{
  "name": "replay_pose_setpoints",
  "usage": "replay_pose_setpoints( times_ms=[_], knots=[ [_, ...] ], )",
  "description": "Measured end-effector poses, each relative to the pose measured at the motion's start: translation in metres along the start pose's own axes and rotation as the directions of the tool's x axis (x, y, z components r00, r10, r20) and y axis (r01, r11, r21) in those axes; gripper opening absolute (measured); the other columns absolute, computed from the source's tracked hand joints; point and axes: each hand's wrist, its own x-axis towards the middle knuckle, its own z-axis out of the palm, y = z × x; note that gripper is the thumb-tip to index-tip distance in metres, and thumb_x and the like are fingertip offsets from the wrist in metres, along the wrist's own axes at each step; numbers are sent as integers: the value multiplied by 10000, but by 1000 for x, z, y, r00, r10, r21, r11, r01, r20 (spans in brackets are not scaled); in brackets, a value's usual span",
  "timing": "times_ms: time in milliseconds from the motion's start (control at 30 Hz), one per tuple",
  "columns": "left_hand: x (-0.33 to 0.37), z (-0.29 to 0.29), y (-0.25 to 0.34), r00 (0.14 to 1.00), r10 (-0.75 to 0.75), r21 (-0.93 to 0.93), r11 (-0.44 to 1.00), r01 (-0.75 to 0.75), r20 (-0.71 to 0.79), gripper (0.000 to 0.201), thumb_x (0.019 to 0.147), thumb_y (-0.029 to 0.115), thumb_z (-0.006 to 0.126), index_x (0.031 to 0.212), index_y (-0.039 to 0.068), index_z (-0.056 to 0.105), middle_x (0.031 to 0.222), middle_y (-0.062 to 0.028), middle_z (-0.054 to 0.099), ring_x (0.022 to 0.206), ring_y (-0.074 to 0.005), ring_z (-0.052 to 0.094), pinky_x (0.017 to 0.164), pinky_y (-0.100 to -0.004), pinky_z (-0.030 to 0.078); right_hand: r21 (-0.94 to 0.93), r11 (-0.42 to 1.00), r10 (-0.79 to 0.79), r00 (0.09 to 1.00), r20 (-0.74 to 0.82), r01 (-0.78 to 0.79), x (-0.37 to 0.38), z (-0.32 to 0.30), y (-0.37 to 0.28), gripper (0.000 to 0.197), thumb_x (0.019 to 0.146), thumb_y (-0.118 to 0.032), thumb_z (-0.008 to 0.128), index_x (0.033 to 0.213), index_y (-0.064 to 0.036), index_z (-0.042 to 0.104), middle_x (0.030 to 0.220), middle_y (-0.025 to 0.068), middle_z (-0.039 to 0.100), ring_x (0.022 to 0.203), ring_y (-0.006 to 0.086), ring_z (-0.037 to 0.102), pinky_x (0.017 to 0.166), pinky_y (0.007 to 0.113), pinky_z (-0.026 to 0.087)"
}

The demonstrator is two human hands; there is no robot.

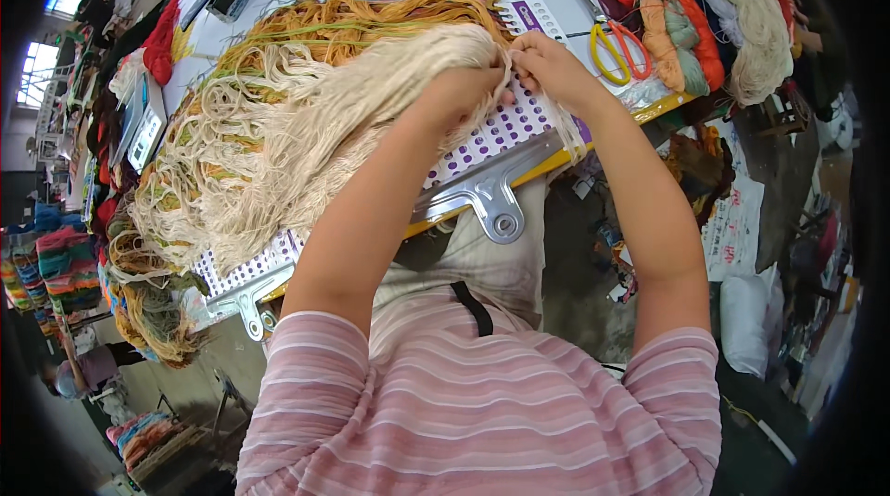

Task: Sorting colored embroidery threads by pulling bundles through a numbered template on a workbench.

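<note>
Fingers of the right hand (547,65) pinch a few cream strands at the upper edge of the card (505,130), a white board dotted with purple holes. The left hand (454,97) is closed over the thick cream bundle (315,134), pressing it onto the card just beside the right fingertips. Much of the work looks done: orange and green yarn (352,23) already hangs in rows beyond the cream. Holes nearer the person show bare. Scissors (616,46) lie apart, right.
</note>
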Motion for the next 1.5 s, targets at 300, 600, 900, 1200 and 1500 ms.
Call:
replay_pose_setpoints(
  times_ms=[300,600,900,1200,1500],
  knots=[
    [-86,-104,36,867,222,-29,965,-262,-447,263,865,260,624,1036,68,567,784,-41,571,644,-125,568,562,-307,513,-419,899,-210,966,-150,131,11,6,33,160,847,-99,516,983,-24,557,754,3,547,650,84,494,570,250,412],
    [-126,-211,104,448,348,71,847,-527,-824,134,885,179,598,973,80,583,746,-50,575,616,-128,537,561,-257,473,-402,916,-116,970,-214,21,7,15,21,193,789,-163,600,936,-38,609,788,95,651,728,233,622,670,336,482],
    [-164,-48,72,952,304,-225,931,-289,35,462,962,267,400,1324,-19,424,1364,-145,450,1170,-225,495,950,-342,420,77,878,-456,874,-168,473,-76,133,-85,312,809,-202,688,1027,14,631,898,56,637,844,124,584,757,269,445],
    [-183,-50,59,937,342,-481,834,-269,69,488,950,277,413,1345,-10,401,1357,-188,425,1258,-284,418,1047,-391,354,401,858,-324,944,-65,322,-98,145,-97,106,881,-65,562,865,22,620,819,41,639,779,90,587,726,227,460],
    [-197,-52,56,920,392,-205,899,-387,-16,554,856,99,600,1365,18,396,918,-58,589,767,-115,597,706,-254,499,524,822,-269,963,10,224,-110,152,-101,118,892,-67,537,909,27,607,805,60,637,763,109,595,731,247,472]
  ],
)
